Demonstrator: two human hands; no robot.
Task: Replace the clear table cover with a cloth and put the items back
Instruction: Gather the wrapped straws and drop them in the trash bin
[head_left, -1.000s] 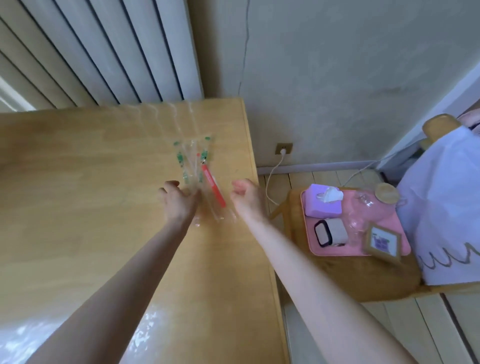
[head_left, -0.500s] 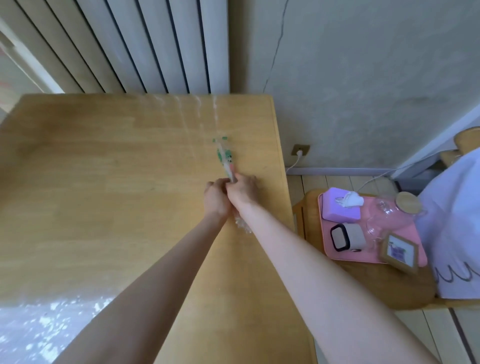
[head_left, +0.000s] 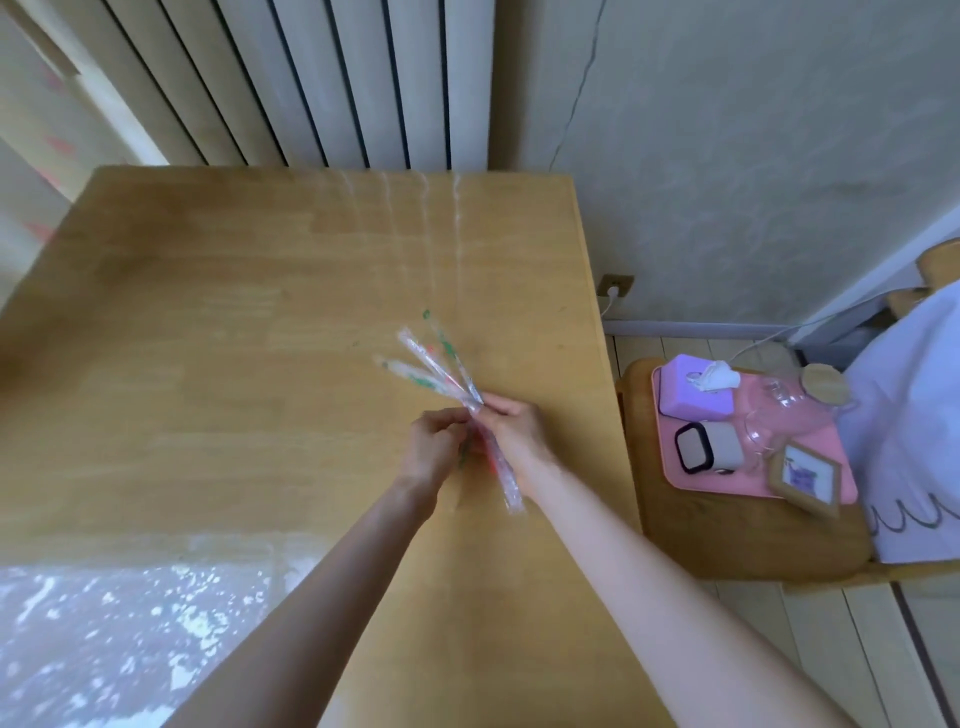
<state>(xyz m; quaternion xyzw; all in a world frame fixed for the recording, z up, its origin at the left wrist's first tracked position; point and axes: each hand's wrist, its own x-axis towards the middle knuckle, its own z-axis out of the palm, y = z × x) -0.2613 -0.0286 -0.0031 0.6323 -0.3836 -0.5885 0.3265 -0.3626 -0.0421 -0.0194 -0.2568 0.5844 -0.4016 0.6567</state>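
Note:
The clear table cover (head_left: 434, 366), printed with green and red marks, is gathered into a narrow bundle above the bare wooden table (head_left: 234, 338). Its far end fans out into three strips and its near end (head_left: 506, 483) hangs toward me. My left hand (head_left: 434, 449) and my right hand (head_left: 514, 428) sit close together at the middle of the bundle, both with fingers curled round it. A white cloth (head_left: 914, 415) with a dark wavy line is draped over a chair at the right edge.
Right of the table, a low wooden stool (head_left: 727, 540) carries a pink tray (head_left: 748, 488) with a purple tissue box (head_left: 691, 397), a small black-rimmed box (head_left: 709, 454), a glass jug (head_left: 779, 421) and a framed picture (head_left: 805, 478). A wall socket (head_left: 615, 286) has a plug in it. Bright glare (head_left: 104, 649) covers the table's near left.
My hands came together from a hand's width apart. The cover went from a loose folded sheet to a tight bundle, which now fans out at its far end.

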